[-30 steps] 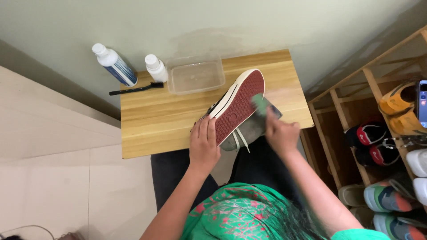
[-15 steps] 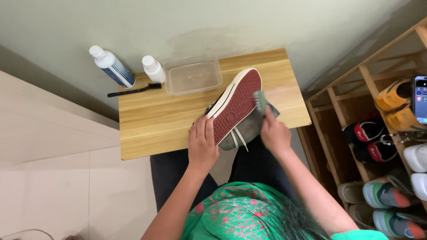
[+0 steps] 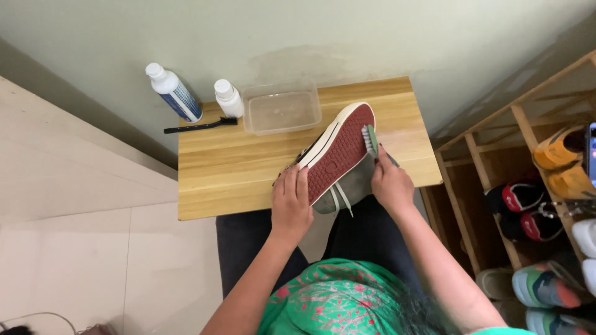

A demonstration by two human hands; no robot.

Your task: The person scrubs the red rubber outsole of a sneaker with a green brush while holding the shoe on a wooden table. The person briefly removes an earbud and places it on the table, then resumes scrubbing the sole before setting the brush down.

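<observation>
A shoe lies on its side at the near edge of a small wood table, red sole up. The left hand is curled around its heel. The right hand pinches a green brush against the sole. At the far left stand a tall blue and white bottle and a short white bottle, next to a clear tub. A thin black brush lies near them. A shoe rack stands on the right, by a pale green wall.

R hand + brush | moved up sole twd toe
</observation>
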